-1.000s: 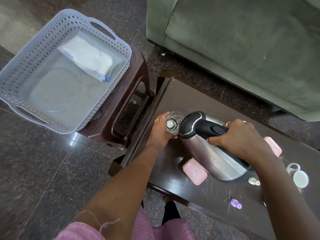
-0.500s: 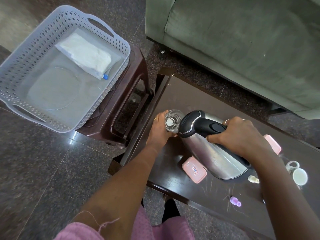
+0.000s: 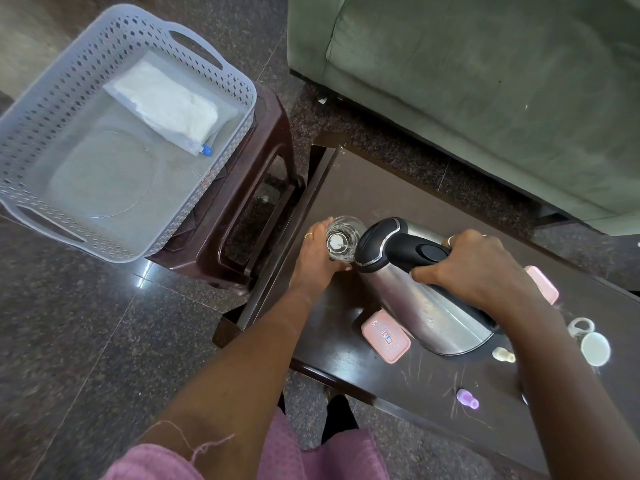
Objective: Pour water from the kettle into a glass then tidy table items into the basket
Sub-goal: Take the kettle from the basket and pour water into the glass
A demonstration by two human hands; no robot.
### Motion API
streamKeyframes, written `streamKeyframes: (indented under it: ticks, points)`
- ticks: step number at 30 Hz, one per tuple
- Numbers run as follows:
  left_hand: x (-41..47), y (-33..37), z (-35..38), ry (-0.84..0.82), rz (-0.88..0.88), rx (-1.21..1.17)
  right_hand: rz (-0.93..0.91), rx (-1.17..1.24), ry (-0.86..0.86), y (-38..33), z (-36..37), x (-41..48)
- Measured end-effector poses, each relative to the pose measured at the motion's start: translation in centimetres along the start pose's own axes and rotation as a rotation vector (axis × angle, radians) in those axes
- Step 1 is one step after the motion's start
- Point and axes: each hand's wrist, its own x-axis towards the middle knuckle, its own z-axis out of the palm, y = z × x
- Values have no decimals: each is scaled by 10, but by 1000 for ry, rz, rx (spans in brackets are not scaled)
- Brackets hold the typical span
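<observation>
A steel kettle (image 3: 426, 306) with a black lid and handle is tilted left, its spout against the rim of a clear glass (image 3: 341, 239). My right hand (image 3: 474, 268) grips the kettle's handle. My left hand (image 3: 317, 258) wraps the glass from the left, near the left end of the dark table (image 3: 381, 181). The grey perforated basket (image 3: 45, 109) sits on a brown stool at the upper left and holds a white pouch (image 3: 166, 105).
On the table lie a pink box (image 3: 385, 336) by the kettle's base, another pink box (image 3: 542, 284) behind my right wrist, a white cup (image 3: 595, 348), a small cream piece (image 3: 504, 355) and a purple piece (image 3: 467, 398). A green sofa (image 3: 485, 81) stands behind. The brown stool (image 3: 249, 209) is left of the table.
Both hands keep their grips on kettle and glass. The kettle stays tilted at the glass; only the view has shifted slightly.
</observation>
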Motion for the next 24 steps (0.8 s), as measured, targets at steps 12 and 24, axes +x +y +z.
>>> streamKeyframes:
  ticks: [12,24]
  points:
    - [0,1,0,-2,-15,-23,10,-4,-5,-1,-5,0]
    - [1,1,0,3,-12,-38,-9,1,-9,-4,-10,-3]
